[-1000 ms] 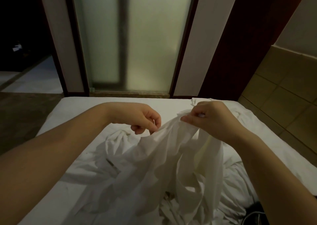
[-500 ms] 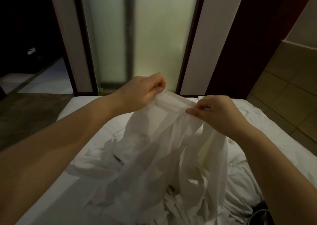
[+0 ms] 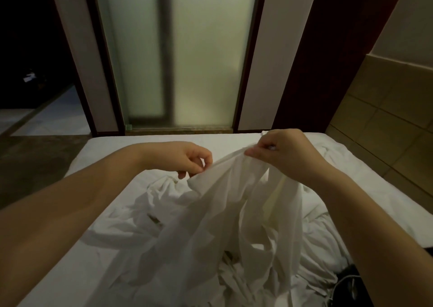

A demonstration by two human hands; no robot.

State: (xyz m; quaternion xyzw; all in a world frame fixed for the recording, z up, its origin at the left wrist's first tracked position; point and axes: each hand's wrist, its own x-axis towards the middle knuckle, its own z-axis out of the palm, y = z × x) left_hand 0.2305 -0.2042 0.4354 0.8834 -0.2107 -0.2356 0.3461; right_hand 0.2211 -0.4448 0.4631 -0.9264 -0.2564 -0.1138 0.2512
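So the thin white crumpled cotton sheet (image 3: 222, 213) is up off the white mattress bed (image 3: 140, 147), hanging from a short stretch of hem between the two hands. The rest of it spills down below them in a twisted heap toward the near edge of the bed. The right hand (image 3: 285, 154) has the hem pinched with fingers curled round it, held a bit higher. The left hand (image 3: 182, 159) sits close beside it and lower, and looks to be nipping the edge with just thumb and fingertip. That left pinch is what I'd worry about: it looks like so little cloth that one tug to spread the sheet could pull it free, and the whole side would flop back into the pile. Also, the fabric under the hands is so bunched up that I can't tell which fold belongs to which edge. Running along the hem could easily mean following the wrong layer and ending up with a twist. Down past the right forearm there's a dark cord-looking thing (image 3: 346, 283) right by the heap, so a big shake might snag it. The frosted glass door (image 3: 199, 60) beyond the hands is well clear, no issue there.
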